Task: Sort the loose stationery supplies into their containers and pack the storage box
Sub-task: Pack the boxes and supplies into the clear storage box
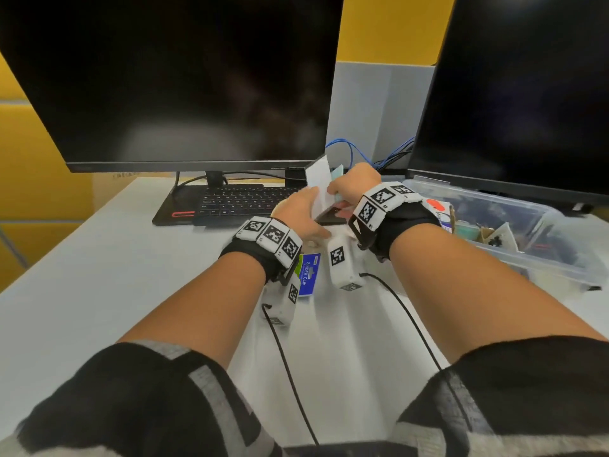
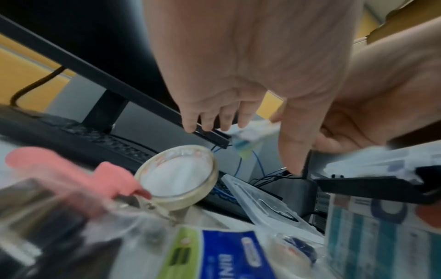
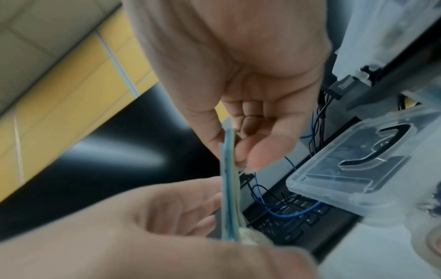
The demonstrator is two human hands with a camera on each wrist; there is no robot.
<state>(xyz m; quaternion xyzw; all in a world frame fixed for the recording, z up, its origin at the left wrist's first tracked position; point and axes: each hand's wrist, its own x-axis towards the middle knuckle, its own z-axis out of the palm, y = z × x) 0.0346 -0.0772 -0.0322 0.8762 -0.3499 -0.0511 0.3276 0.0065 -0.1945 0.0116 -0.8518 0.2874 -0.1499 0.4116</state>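
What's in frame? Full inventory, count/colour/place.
monitors: 2, black, back of desk, left and right
keyboard: 1, black, under left monitor
storage box: 1, clear plastic, right on desk, holds mixed supplies
box lid: 1, clear, beside keyboard
tape roll: 1, clear/beige, desk centre
binder clip pack: 1, blue-green label, under left wrist
card packet: 1 thin stack, blue/white, upright between the hands
cables: several, blue and black, behind desk
left hand: steadying packet
right hand: pinching packet's top edge
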